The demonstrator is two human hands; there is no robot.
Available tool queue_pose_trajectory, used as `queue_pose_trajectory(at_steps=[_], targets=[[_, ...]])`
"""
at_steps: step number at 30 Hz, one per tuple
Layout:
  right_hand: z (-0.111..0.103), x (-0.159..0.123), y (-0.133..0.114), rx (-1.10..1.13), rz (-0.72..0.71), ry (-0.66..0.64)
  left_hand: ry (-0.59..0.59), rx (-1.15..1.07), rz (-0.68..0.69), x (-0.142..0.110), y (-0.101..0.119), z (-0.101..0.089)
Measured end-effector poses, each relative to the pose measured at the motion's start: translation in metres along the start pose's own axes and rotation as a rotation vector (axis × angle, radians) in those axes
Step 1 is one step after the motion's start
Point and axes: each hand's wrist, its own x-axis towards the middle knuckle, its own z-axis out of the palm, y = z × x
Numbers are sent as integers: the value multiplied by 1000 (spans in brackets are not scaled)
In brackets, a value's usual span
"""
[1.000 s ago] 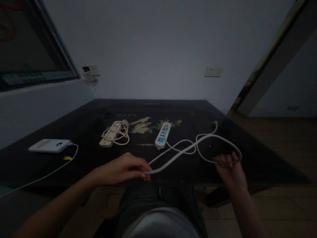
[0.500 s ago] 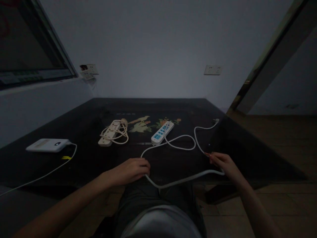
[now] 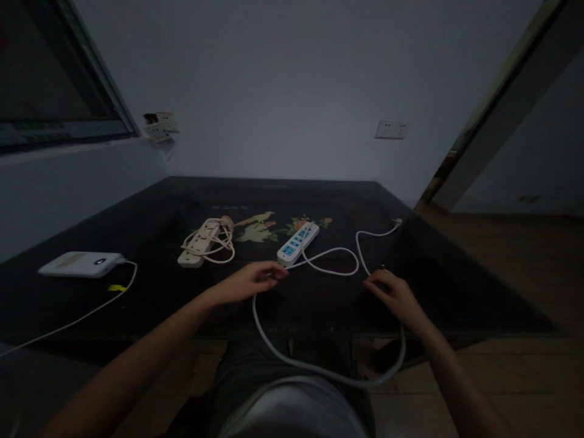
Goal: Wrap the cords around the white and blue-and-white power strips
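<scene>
A white power strip (image 3: pixel 298 242) with blue socket faces lies slanted near the table's middle. Its white cord (image 3: pixel 329 272) loops to the right of it, and a long slack part hangs below the table's front edge. My left hand (image 3: pixel 253 281) is at the strip's near end, over the cord, with fingers and thumb apart; what lies beneath it is partly hidden. At the right, my right hand (image 3: pixel 390 292) pinches the cord between thumb and fingers. The cord's plug (image 3: pixel 396 221) lies farther back on the right.
A second, cream power strip (image 3: pixel 201 243) with its cord bundled on top lies to the left. Farther left is a white power bank (image 3: pixel 82 264) with a cable. Wall sockets (image 3: pixel 391 129) sit behind the dark table (image 3: pixel 456 286), which carries a bird-and-flower picture.
My left hand has moved forward and right to the strip's near end, its fingers opening. My right hand has shifted slightly left. The cord between them sags lower over the front edge.
</scene>
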Motion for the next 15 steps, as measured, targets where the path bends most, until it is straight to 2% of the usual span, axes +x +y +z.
queue_pose_trajectory(at_steps=[3,4,6,9,11,15], targets=[[6,19,-7,-68,-78,-13,262,183,-18,43,-19,5],[10,25,-9,-112,-98,-32,295,282,-65,59,-25,7],[18,37,-13,-231,-127,-87,291,436,-196,88,-36,13],[30,50,-18,-421,-136,-177,261,501,-319,116,-47,17],[37,55,-22,-523,-127,-215,249,488,-332,123,-51,16],[41,57,-28,-617,-124,-244,224,449,-319,119,-55,7]])
